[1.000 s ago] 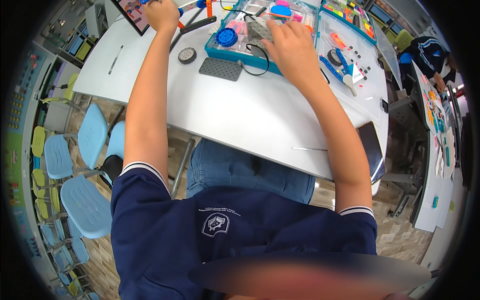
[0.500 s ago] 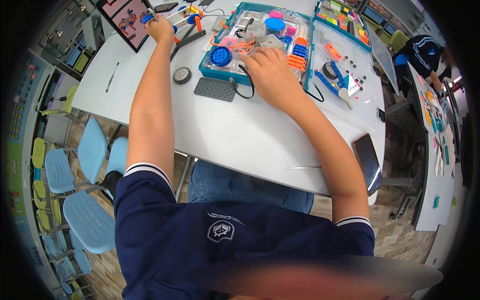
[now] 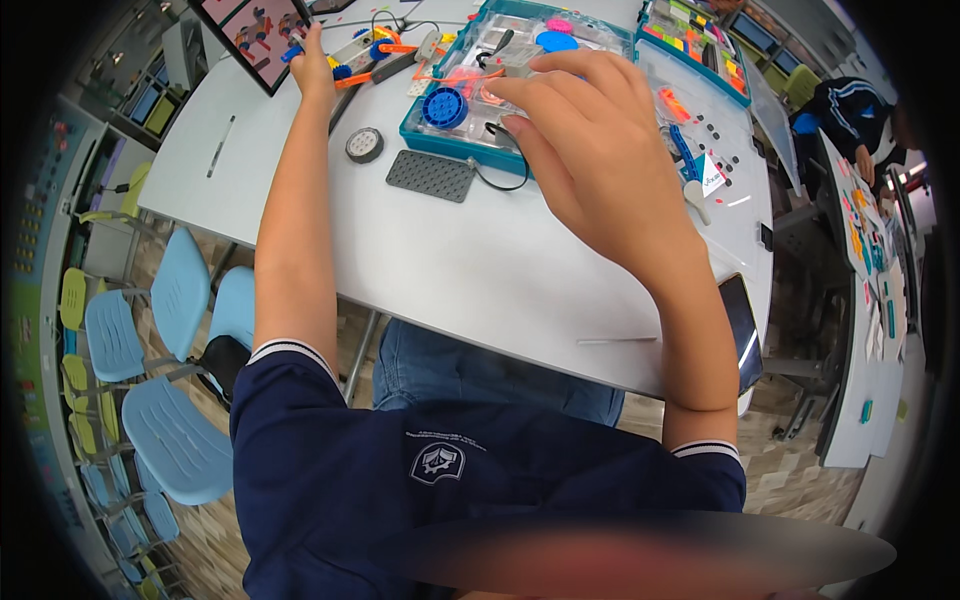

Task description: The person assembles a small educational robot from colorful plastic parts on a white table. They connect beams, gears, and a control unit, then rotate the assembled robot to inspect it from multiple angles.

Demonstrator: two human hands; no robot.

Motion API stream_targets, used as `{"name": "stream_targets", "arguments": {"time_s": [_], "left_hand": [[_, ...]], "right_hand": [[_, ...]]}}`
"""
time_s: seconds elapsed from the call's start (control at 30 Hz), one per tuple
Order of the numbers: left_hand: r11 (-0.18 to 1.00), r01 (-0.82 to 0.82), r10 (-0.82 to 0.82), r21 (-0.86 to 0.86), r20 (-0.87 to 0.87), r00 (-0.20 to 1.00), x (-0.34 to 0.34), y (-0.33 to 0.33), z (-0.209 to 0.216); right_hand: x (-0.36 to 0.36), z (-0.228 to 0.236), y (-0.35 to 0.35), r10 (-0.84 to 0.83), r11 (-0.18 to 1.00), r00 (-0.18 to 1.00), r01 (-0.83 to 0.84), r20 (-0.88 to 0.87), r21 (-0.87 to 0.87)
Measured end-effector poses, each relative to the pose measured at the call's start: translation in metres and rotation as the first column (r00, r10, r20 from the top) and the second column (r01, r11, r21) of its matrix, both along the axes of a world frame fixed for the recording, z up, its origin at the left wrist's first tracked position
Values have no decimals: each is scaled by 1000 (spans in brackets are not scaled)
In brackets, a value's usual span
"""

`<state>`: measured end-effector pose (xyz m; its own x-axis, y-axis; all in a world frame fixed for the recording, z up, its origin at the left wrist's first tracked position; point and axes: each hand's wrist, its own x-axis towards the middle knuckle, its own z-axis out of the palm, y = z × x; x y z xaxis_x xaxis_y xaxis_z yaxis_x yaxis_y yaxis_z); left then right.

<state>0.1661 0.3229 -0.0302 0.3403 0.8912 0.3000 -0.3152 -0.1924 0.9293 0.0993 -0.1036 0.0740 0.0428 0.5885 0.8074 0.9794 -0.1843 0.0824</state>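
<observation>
My left hand (image 3: 316, 72) reaches far left beside the tablet. Its fingers are closed on a small blue part (image 3: 292, 50), most of which they hide. Just right of that hand lies a build of orange beams and blue gears (image 3: 384, 47). My right hand (image 3: 600, 140) is raised over the teal-rimmed parts box (image 3: 490, 152), thumb and forefinger apart, with nothing visible between them. Inside the box near those fingers are a large blue wheel (image 3: 444, 108), black cables and an orange cable. A grey perforated plate (image 3: 430, 175) and a grey wheel (image 3: 364, 145) lie in front of the box.
The tablet (image 3: 255, 38) stands upright at the far left. Loose blue beams (image 3: 684, 152) and small black pieces lie on the clear lid at right. A second parts box (image 3: 700, 50) sits behind. A phone (image 3: 742, 330) lies by the right table edge. Another person (image 3: 850, 115) works at right.
My right hand has come up out of the box and nearer to me, its fingers now apart. My left hand stays by the tablet, slightly shifted, with the blue part.
</observation>
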Motion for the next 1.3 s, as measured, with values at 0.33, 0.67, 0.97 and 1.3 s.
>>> {"name": "stream_targets", "arguments": {"time_s": [0.33, 0.67, 0.97, 1.3], "left_hand": [[957, -97, 150, 272, -181, 972, 4, 12, -4], [998, 61, -61, -1, -49, 997, 6, 4, 31], [959, 240, -210, -148, 196, 958, 14, 6, 52], [909, 412, -402, -53, 141, 905, -4, -113, 119]], "right_hand": [[-38, 20, -11, 74, 997, 997, -75, 34, 30], [-57, 29, -23, 100, 995, 995, -100, 19, -6], [-58, 32, -33, 191, 976, 976, -200, -102, -87], [11, -2, -5, -236, 972, 966, 236, -108, -18]]}}
